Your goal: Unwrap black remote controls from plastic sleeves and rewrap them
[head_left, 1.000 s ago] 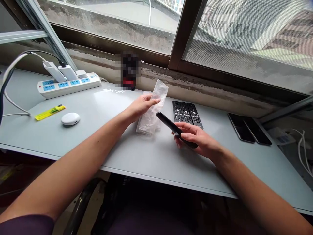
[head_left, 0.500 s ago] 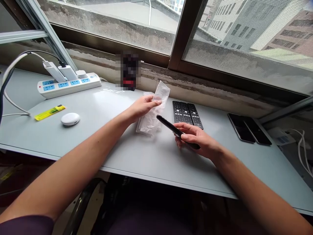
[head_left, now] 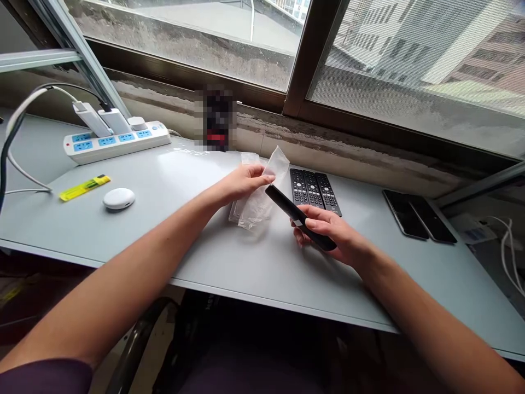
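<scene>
Pinching the limp plastic bag with your left hand while your right hand grips the black remote control above the table, you risk its tip snagging such flimsy film.

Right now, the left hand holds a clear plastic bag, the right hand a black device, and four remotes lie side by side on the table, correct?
The count is wrong: the head view shows three remotes side by side on the table, not four. The left hand holds a clear plastic bag, the right hand a black device.
</scene>
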A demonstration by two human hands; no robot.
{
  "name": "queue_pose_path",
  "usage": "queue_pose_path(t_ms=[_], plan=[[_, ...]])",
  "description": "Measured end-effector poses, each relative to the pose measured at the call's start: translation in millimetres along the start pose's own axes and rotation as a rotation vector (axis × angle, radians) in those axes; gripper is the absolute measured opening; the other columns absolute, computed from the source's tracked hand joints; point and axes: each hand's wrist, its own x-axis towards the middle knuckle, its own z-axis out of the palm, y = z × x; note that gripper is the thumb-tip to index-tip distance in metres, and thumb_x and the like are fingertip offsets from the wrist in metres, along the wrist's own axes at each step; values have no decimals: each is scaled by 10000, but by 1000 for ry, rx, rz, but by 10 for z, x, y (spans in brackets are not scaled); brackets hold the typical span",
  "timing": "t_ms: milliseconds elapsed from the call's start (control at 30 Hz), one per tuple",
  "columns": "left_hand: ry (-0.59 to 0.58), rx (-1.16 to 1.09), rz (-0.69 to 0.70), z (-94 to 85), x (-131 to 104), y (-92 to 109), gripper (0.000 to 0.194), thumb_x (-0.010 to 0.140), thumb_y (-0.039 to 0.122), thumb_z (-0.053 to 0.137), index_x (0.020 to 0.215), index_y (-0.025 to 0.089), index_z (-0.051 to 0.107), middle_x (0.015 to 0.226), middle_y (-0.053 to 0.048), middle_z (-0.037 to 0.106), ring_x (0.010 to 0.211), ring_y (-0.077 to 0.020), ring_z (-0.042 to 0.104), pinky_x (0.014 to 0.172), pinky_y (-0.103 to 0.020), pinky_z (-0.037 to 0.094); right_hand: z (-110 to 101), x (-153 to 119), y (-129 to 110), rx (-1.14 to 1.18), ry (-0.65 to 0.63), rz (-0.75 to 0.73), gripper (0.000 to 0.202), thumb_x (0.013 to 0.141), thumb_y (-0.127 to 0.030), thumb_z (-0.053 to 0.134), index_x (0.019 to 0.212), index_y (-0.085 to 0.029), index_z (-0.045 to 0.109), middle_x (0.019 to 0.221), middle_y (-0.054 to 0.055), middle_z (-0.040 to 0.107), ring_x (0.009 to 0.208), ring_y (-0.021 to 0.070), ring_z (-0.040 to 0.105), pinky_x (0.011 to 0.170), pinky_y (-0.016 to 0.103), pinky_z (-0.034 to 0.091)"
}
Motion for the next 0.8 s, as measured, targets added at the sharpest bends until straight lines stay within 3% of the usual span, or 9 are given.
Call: queue_pose_path(t_ms=[100,233,433,600,700,800], plan=[[-15,89,0,7,-5,-8,382,917,568,802,904,190,751,743,-9,580,637,-152,481,598,-298,332,-2,2,6,3,-5,-3,388,906,-472,992,1202,-253,870,1030,49,750,822,166,729,765,299,617],[-46,117,12,15,-21,-2,402,922,570,781,1033,186,817,780,-30,636,639,-162,511,594,-305,360,5,-4,8,6,-4,-5,370,920,-465,985,1199,-248,875,1053,49,757,825,159,739,765,285,614],[-64,144,63,8,-16,-29,408,939,555,755,1052,168,819,870,-48,704,747,-181,583,675,-305,413,1,-13,14,8,-9,-19,333,942,-450,966,1181,-240,871,1069,54,757,818,169,742,763,307,618],[-58,172,67,4,3,-59,402,941,563,760,1032,177,824,837,-32,687,718,-173,564,656,-298,394,-46,-3,45,10,9,-13,455,891,-408,1013,1276,-257,824,978,23,732,779,159,713,752,309,613],[-36,130,22,5,12,-58,402,929,563,768,1007,173,832,798,-27,678,651,-152,514,613,-290,357,-36,10,52,16,47,-34,439,869,-432,1027,1176,-238,780,911,-2,695,710,142,674,693,303,617],[63,5,-27,4,14,-26,361,925,516,777,997,165,831,891,-53,753,693,-148,551,635,-272,396,4,26,28,16,141,-82,517,814,-462,1061,1102,-252,687,957,-14,717,607,115,642,546,272,574]])
